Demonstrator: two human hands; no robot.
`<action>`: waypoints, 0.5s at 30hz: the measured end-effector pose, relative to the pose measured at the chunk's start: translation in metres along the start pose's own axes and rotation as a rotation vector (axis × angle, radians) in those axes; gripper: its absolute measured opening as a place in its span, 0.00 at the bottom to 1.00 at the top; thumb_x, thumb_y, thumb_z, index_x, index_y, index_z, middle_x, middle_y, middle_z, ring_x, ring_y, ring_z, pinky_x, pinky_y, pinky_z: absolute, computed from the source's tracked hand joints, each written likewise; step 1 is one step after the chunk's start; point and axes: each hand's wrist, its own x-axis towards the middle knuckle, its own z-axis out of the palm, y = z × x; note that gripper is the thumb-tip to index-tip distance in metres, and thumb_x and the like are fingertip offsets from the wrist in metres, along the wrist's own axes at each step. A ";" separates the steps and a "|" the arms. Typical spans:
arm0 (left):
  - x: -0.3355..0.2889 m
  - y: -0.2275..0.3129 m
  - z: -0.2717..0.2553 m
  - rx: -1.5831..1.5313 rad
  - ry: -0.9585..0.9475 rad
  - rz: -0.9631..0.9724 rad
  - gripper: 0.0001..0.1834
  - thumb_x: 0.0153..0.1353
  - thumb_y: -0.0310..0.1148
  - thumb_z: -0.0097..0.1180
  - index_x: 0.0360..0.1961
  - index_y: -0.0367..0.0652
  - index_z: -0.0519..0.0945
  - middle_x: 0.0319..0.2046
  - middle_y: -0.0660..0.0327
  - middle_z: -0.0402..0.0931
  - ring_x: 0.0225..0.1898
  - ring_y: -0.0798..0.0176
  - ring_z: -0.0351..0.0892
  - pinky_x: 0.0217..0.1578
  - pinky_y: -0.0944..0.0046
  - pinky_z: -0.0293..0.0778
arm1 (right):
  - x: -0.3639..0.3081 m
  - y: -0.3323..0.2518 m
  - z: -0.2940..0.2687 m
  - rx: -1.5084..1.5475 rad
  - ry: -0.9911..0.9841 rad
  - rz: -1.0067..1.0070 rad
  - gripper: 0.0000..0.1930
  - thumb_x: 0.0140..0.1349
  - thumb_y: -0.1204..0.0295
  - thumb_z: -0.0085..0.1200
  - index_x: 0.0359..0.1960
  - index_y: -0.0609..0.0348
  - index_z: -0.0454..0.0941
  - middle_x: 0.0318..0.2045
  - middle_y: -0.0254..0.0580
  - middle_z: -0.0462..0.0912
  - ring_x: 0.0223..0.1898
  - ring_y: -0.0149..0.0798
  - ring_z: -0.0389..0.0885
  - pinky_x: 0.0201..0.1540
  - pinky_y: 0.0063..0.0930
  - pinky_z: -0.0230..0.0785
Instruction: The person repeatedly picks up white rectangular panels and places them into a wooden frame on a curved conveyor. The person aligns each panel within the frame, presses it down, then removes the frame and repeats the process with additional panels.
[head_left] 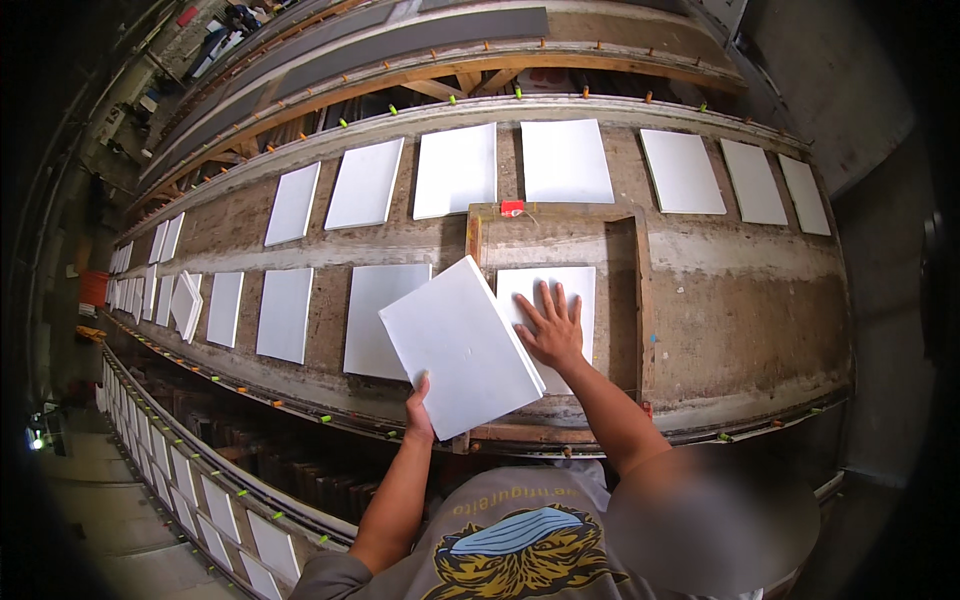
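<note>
My left hand (421, 408) grips a thick stack of white sheets (455, 350) at its near left corner, thumb on top. The stack is tilted and held above the table, its layered edge facing right. My right hand (552, 325) lies flat with fingers spread on a white sheet (522, 279) resting on the long table (740, 310). That sheet sits inside a rectangular wooden frame (645, 300); the held stack covers part of the frame's left side. Just left of the frame, another white sheet (375, 300) lies partly behind the stack.
Further white sheets, such as one in the far row (565, 160), line the table in two rows. A small red piece (512, 208) is on the frame's far rail. Green and orange pegs line the table edges. A second table with sheets (270, 545) stands at lower left.
</note>
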 end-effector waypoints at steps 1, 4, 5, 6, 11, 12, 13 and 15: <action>-0.001 -0.003 -0.005 -0.007 -0.011 0.005 0.39 0.66 0.53 0.59 0.69 0.36 0.68 0.62 0.50 0.74 0.63 0.46 0.73 0.64 0.47 0.68 | 0.011 0.000 -0.010 0.005 -0.022 -0.016 0.34 0.71 0.36 0.37 0.78 0.17 0.51 0.81 0.42 0.44 0.81 0.54 0.37 0.76 0.71 0.28; 0.000 -0.015 -0.027 -0.002 -0.017 0.031 0.39 0.66 0.53 0.58 0.69 0.37 0.68 0.62 0.50 0.74 0.63 0.47 0.73 0.65 0.48 0.68 | 0.037 -0.003 -0.021 0.017 -0.054 -0.011 0.34 0.71 0.36 0.37 0.78 0.15 0.51 0.81 0.41 0.44 0.81 0.53 0.36 0.76 0.72 0.27; 0.000 -0.017 -0.033 0.015 -0.003 0.046 0.38 0.67 0.53 0.57 0.69 0.37 0.68 0.62 0.50 0.74 0.63 0.47 0.73 0.65 0.48 0.67 | 0.043 -0.006 -0.022 0.021 -0.056 -0.003 0.33 0.71 0.36 0.37 0.77 0.15 0.51 0.81 0.40 0.44 0.82 0.52 0.36 0.76 0.72 0.27; -0.004 -0.015 -0.028 0.028 0.008 0.059 0.38 0.67 0.53 0.57 0.69 0.37 0.68 0.62 0.50 0.74 0.63 0.47 0.73 0.65 0.48 0.67 | 0.043 -0.005 -0.026 0.017 -0.066 0.005 0.34 0.71 0.35 0.37 0.77 0.15 0.51 0.81 0.40 0.44 0.81 0.52 0.36 0.76 0.71 0.27; -0.016 -0.004 -0.002 -0.003 0.016 0.158 0.37 0.71 0.53 0.52 0.70 0.36 0.66 0.64 0.50 0.72 0.65 0.49 0.72 0.66 0.50 0.67 | 0.045 -0.006 -0.027 0.058 -0.106 -0.002 0.36 0.69 0.33 0.39 0.77 0.18 0.53 0.81 0.42 0.43 0.82 0.51 0.35 0.77 0.67 0.27; -0.015 -0.005 0.002 -0.024 0.012 0.160 0.38 0.71 0.53 0.52 0.70 0.34 0.66 0.65 0.50 0.72 0.65 0.49 0.71 0.66 0.51 0.67 | 0.045 -0.003 -0.033 0.053 -0.129 -0.001 0.37 0.69 0.33 0.39 0.78 0.20 0.54 0.81 0.42 0.43 0.82 0.51 0.35 0.78 0.65 0.28; -0.015 -0.006 0.003 -0.016 0.015 0.155 0.38 0.71 0.54 0.51 0.71 0.35 0.65 0.65 0.49 0.71 0.66 0.49 0.71 0.66 0.51 0.67 | 0.046 0.003 -0.033 0.086 -0.143 -0.009 0.37 0.68 0.32 0.40 0.78 0.21 0.54 0.81 0.42 0.43 0.82 0.51 0.35 0.78 0.63 0.29; -0.011 -0.003 0.000 0.000 0.013 0.143 0.39 0.72 0.56 0.50 0.71 0.35 0.65 0.66 0.49 0.71 0.66 0.49 0.70 0.66 0.51 0.66 | 0.046 0.022 -0.029 0.152 -0.170 -0.019 0.39 0.68 0.32 0.40 0.78 0.25 0.54 0.81 0.43 0.43 0.82 0.50 0.35 0.79 0.58 0.30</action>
